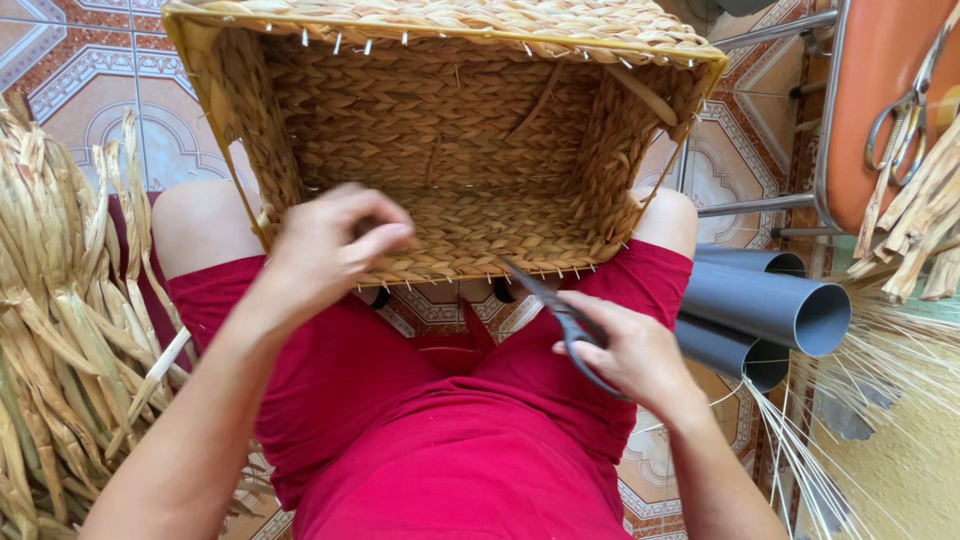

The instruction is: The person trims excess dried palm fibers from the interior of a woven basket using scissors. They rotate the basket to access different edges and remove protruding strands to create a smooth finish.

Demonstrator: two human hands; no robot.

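Here my left hand (335,245) pinches its fingertips together at the near rim of the woven basket (450,140) resting on my knees. My right hand (625,350) is closed around dark scissors (560,315), blades pointing at that rim. Grey pipes (770,300) lie beside my right thigh.

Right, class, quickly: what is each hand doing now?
Left hand: fingers pinched at the basket rim.
Right hand: closed on scissors.

Left hand (335,245) on woven basket (450,140), right hand (625,350) gripping scissors (560,312)
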